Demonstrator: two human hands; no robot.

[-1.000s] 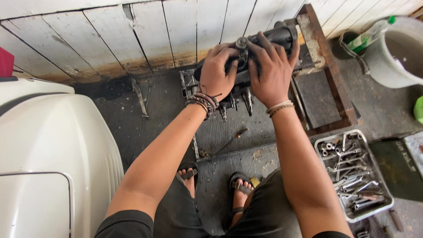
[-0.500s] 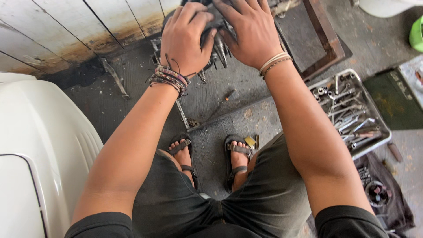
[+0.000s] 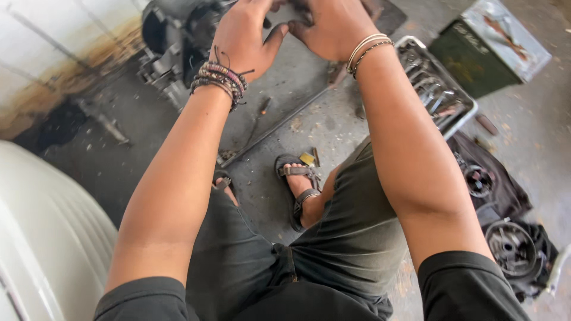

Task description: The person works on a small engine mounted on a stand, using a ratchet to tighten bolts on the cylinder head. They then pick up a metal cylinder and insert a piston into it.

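A dark, greasy engine part (image 3: 172, 41) sits on the concrete floor at the top left, against a white plank wall (image 3: 35, 53). My left hand (image 3: 244, 38), its wrist covered in beaded bracelets, lies on the part's right side. My right hand (image 3: 333, 27), with thin bangles on the wrist, reaches to the same part just beside it. The thumbs nearly touch. The top edge cuts off the fingertips of both hands. Both arms stretch forward over my knees and sandalled feet (image 3: 300, 184).
A metal tray of wrenches and sockets (image 3: 437, 89) lies to the right, with a green metal box (image 3: 488, 47) beyond it. A dark cloth with round metal parts (image 3: 505, 238) lies at the lower right. A white rounded cover (image 3: 47, 238) fills the lower left. A screwdriver (image 3: 259, 116) lies on the floor.
The view has tipped down and swung to the right, so the engine part and both hands have slid to the top edge. Both hands stay on the part.
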